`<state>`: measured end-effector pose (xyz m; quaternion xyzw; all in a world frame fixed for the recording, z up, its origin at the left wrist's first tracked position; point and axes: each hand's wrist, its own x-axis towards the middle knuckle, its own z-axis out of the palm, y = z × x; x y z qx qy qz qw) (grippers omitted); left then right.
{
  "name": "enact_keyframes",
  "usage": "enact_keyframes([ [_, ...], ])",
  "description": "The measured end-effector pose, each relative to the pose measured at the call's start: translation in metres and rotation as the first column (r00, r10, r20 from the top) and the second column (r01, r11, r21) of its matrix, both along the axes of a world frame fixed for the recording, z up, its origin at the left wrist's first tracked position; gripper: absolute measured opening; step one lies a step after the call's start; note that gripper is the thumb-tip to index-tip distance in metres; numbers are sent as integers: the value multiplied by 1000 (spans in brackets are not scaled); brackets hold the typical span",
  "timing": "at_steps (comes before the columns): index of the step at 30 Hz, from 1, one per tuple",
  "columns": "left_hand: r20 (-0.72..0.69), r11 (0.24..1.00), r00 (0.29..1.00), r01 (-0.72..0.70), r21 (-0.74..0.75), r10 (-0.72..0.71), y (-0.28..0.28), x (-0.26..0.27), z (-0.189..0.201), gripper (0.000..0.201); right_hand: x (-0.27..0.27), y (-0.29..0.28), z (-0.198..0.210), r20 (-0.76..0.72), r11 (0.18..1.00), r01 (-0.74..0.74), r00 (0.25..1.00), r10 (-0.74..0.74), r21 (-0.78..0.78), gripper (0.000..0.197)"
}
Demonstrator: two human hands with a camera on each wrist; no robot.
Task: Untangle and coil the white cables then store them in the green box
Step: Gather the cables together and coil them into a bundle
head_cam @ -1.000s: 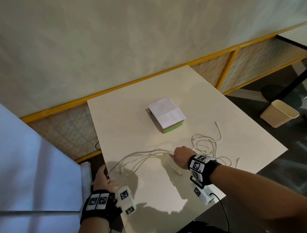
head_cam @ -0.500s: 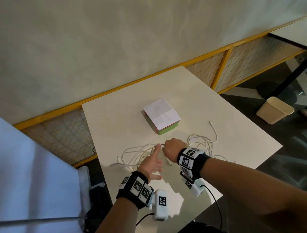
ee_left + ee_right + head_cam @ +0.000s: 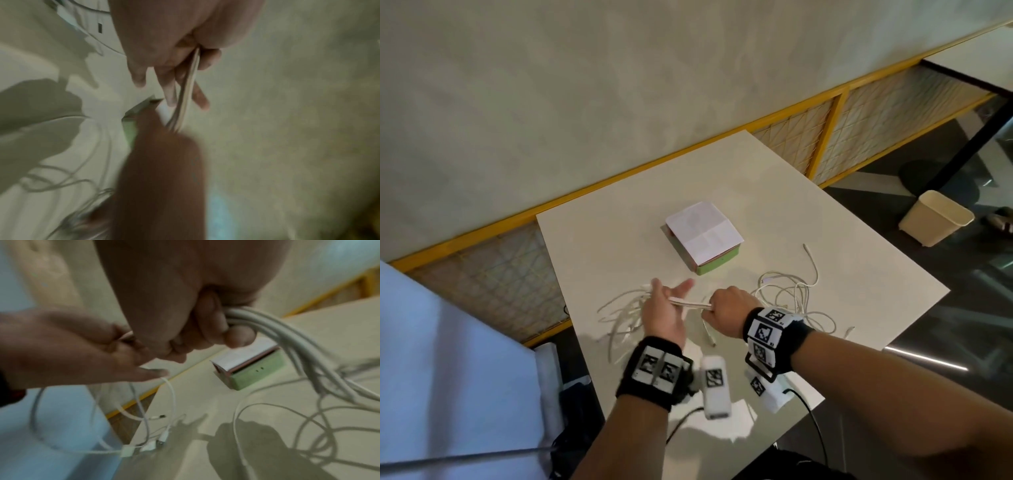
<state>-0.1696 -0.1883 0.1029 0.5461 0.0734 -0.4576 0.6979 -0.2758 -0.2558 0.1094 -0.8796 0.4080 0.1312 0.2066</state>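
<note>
Several white cables (image 3: 688,303) run as a bundle between my two hands, just above the white table. My right hand (image 3: 722,308) grips the bundle in a fist, seen close in the right wrist view (image 3: 195,329) with the cables (image 3: 287,337) fanning out to the right. My left hand (image 3: 667,301) has straight fingers, and the cables (image 3: 187,89) pass across its palm and between its fingers (image 3: 170,97). Loose loops (image 3: 619,315) hang at its left. A tangle (image 3: 794,298) lies right of the right hand. The green box (image 3: 719,265), white sheet on top, stands just beyond both hands.
The white table (image 3: 756,192) ends close to my body, and its right corner is near the tangle. A beige bin (image 3: 935,219) stands on the dark floor at the right. A yellow-framed mesh panel (image 3: 825,137) runs along the wall. A pale blue surface (image 3: 448,342) fills the left.
My left hand rose from the table's left edge and came to the cable bundle beside the right hand. The right hand kept its grip and lifted the bundle a little.
</note>
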Motion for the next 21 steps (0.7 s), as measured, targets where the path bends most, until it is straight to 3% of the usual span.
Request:
enact_keyframes([
  [2,-187,971,961,-223,-86,204,3,25,8,44,-11,-8,-11,-21,998,35,999,-34,43,34],
  [5,-295,941,913,-323,-103,281,9,45,12,47,-21,-18,-23,-25,999,0,1000,1,33,34],
  [10,-226,926,917,-360,-115,329,21,64,9,42,-32,-37,-22,-103,998,-60,993,56,-33,36],
  [16,-126,870,890,-454,-193,437,52,117,20,20,-64,-84,-16,-140,997,11,990,-21,-72,34],
  [21,-76,852,880,-472,-225,468,64,122,24,30,-87,-126,-12,-148,994,30,988,-45,-102,35],
])
